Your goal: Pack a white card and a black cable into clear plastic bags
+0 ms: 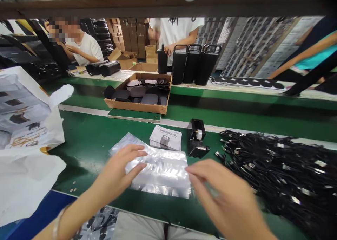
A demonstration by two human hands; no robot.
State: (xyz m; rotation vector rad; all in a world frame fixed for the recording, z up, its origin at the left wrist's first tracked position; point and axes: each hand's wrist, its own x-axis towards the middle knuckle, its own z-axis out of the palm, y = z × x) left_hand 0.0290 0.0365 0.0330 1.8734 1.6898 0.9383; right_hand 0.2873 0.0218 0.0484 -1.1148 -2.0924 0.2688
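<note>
A stack of clear plastic bags lies flat on the green bench before me, shiny and slightly wrinkled. Over its left part is my left hand, thumb and fingers apart with nothing between them. My right hand, a little blurred, has its thumb and index fingertip close together at the bags' right edge, pinching it. Just behind the bags sits a pile of printed leaflets marked "Thunder Trail Pro". A black tape dispenser stands to the right of the leaflets.
Black cables are heaped on the right. A cardboard tray of dark pads stands further back. At left is an opened white sack. Black speaker housings line the far shelf, where co-workers are busy. A beam crosses overhead.
</note>
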